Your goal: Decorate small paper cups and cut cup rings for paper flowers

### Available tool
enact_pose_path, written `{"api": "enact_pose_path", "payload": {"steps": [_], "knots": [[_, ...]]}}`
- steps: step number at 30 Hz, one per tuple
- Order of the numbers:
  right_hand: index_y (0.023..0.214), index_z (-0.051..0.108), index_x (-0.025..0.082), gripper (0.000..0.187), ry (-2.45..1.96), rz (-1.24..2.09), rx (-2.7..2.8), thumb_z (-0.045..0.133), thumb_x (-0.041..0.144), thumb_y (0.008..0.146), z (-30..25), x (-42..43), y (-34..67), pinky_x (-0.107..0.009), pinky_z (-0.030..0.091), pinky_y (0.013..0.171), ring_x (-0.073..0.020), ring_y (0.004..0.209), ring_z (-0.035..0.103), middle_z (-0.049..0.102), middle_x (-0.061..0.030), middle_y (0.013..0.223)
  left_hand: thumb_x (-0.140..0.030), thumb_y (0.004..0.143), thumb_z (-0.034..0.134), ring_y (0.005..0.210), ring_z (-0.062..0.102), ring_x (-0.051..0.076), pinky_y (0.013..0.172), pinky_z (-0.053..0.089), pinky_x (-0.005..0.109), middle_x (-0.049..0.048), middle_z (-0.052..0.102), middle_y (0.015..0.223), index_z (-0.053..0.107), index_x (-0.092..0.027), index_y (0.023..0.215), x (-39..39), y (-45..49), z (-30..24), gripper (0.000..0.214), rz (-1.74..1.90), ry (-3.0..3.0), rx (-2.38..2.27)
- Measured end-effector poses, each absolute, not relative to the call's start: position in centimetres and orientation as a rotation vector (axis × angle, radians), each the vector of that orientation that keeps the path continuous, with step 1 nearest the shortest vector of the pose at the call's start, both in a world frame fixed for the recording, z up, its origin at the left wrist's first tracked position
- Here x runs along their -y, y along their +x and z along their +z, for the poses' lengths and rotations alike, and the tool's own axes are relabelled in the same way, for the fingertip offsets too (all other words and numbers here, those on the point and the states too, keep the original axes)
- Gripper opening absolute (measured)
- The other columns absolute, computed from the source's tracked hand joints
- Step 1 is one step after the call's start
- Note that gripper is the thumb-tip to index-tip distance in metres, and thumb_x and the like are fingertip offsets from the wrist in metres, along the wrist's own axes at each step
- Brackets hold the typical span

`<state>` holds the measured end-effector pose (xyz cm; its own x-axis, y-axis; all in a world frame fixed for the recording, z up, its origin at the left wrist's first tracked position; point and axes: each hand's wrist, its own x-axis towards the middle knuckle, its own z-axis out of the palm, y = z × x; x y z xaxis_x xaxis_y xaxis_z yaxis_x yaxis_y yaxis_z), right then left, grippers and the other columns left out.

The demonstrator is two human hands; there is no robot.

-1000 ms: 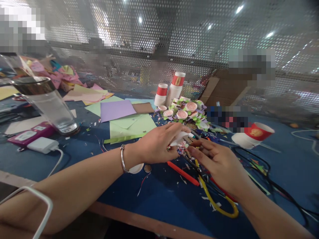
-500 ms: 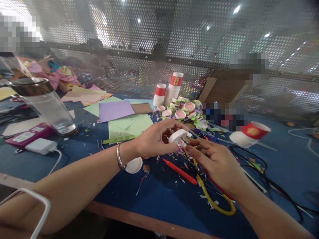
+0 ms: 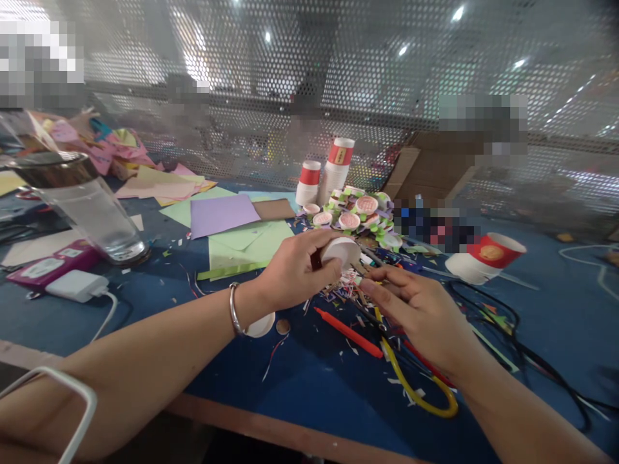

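Observation:
Between the fingers and thumb of my left hand (image 3: pixel 302 267) is a shallow white paper cup bottom (image 3: pixel 344 250), tilted so its hollow side shows. My right hand (image 3: pixel 416 309) is close to its right side, thumb and fingertips pinched together. A small pale bit shows at those fingertips, too small to name. Beneath both hands lies a heap of thin paper scraps (image 3: pixel 338 293). A red marker pen (image 3: pixel 348 332) rests on the blue table just in front. Partly behind my left wrist is another white paper disc (image 3: pixel 261 324).
Behind my hands sits a pile of decorated cup bottoms (image 3: pixel 349 221), with stacked paper cups (image 3: pixel 333 180) beyond. Coloured paper sheets (image 3: pixel 225 216) and a glass of water (image 3: pixel 104 222) are leftward. A yellow loop handle (image 3: pixel 445 406), black cables (image 3: pixel 517 322) and a tipped cup (image 3: pixel 493 251) lie right.
My left hand has turned the cup bottom, so its hollow inside faces me more. My right fingertips have stayed in nearly the same place.

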<state>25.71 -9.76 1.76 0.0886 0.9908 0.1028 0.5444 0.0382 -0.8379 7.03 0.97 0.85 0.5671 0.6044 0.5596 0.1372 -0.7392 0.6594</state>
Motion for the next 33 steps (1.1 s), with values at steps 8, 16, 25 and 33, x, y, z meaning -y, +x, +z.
{"api": "enact_pose_path", "payload": {"steps": [8, 16, 25, 33], "knots": [[0.095, 0.065, 0.020, 0.044, -1.582, 0.781, 1.421, 0.063, 0.063, 0.090, 1.4, 9.7, 25.8, -0.022, 0.025, 0.042, -0.0080, 0.046, 0.033, 0.042, 0.0081, 0.052, -0.027, 0.080, 0.065, 0.063, 0.048, 0.010, 0.057, 0.039, 0.025, -0.0012, 0.060, 0.070, 0.065, -0.017, 0.084, -1.5, 7.3, 0.6, 0.011, 1.126, 1.953, -0.746], [0.094, 0.061, 0.022, 0.042, -1.494, 0.744, 1.252, 0.060, 0.064, 0.092, 1.2, 9.6, 25.6, -0.021, 0.034, 0.042, -0.0081, 0.046, 0.043, 0.049, 0.0064, 0.059, -0.032, 0.076, 0.069, 0.064, 0.053, 0.010, 0.061, 0.042, 0.027, 0.0004, 0.063, 0.074, 0.061, -0.016, 0.083, -0.9, 7.9, 0.3, 0.019, 0.959, 1.728, -0.689], [0.096, 0.061, 0.021, 0.032, -1.453, 0.634, 1.377, 0.070, 0.051, 0.089, 1.2, 9.9, 25.3, -0.023, 0.037, 0.050, -0.0091, 0.054, 0.044, 0.056, 0.0055, 0.062, -0.026, 0.074, 0.067, 0.064, 0.052, 0.010, 0.058, 0.041, 0.025, -0.0032, 0.058, 0.071, 0.054, -0.019, 0.081, 0.1, 8.0, 0.4, 0.016, 0.899, 1.777, -0.701], [0.084, 0.067, 0.019, 0.022, -1.516, 0.499, 1.478, 0.068, 0.041, 0.087, 1.2, 9.6, 25.6, -0.025, 0.045, 0.055, -0.0135, 0.061, 0.057, 0.066, -0.0003, 0.068, -0.021, 0.066, 0.072, 0.064, 0.057, 0.010, 0.058, 0.045, 0.025, -0.0036, 0.060, 0.070, 0.052, -0.020, 0.081, 0.7, 8.2, 0.8, 0.025, 0.775, 1.660, -0.622]]}}
